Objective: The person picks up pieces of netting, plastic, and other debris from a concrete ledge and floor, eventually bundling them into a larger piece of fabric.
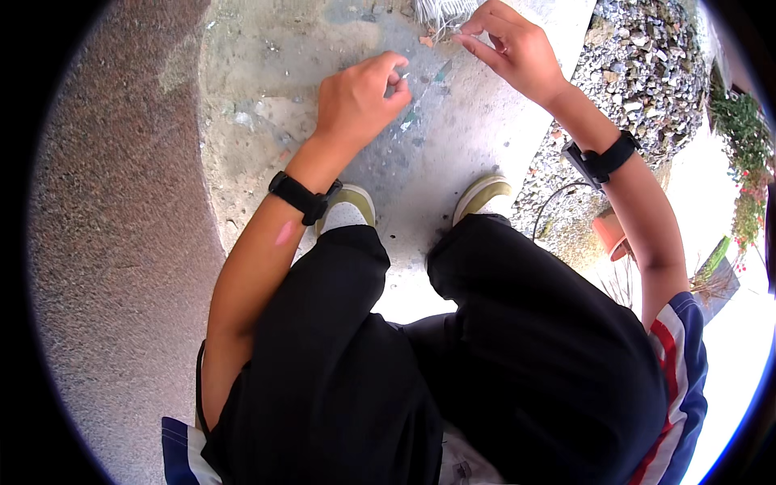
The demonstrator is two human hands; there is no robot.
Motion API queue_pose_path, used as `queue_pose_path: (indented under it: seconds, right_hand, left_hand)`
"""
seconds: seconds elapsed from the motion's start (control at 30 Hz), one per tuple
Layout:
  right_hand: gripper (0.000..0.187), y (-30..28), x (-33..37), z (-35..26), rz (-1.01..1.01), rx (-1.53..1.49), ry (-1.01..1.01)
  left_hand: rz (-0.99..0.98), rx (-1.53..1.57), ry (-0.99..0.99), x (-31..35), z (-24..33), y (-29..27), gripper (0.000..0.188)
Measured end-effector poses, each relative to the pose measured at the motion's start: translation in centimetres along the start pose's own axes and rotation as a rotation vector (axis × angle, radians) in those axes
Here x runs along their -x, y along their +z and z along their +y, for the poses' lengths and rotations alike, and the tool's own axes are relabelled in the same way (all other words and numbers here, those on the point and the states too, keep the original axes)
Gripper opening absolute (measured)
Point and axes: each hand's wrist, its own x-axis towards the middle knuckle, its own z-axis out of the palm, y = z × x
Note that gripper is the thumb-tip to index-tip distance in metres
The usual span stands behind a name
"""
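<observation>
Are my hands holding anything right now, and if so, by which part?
It can't be told: the right hand is close to white strands, but no hold is clear, nor is one clear in the left hand.

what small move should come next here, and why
Probably bring the bare left hand toward the white, stringy bundle on the stained grey concrete floor: the bare right hand is close by the bundle, while the left is farther off. Whether either grip holds a strand is too small to tell.

Outdoors: gravel [643, 77], greenery [740, 125], terracotta pot [609, 233]
</observation>
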Motion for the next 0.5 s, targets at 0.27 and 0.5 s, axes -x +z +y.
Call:
queue_pose_path:
  seconds: [0.27,0.5]
  right_hand:
    - [0.012,-1.3,-1.7,-1.8,0.11,-0.056,0.089]
    - [0.017,-1.3,-2.5,-2.9,0.133,0.01,0.114]
  left_hand:
    - [0.169,0.302,-0.036,-4.4,1.5,-2.0,0.021]
    - [0.101,0.433,0.098,-8.3,2.6,-2.2,0.02]
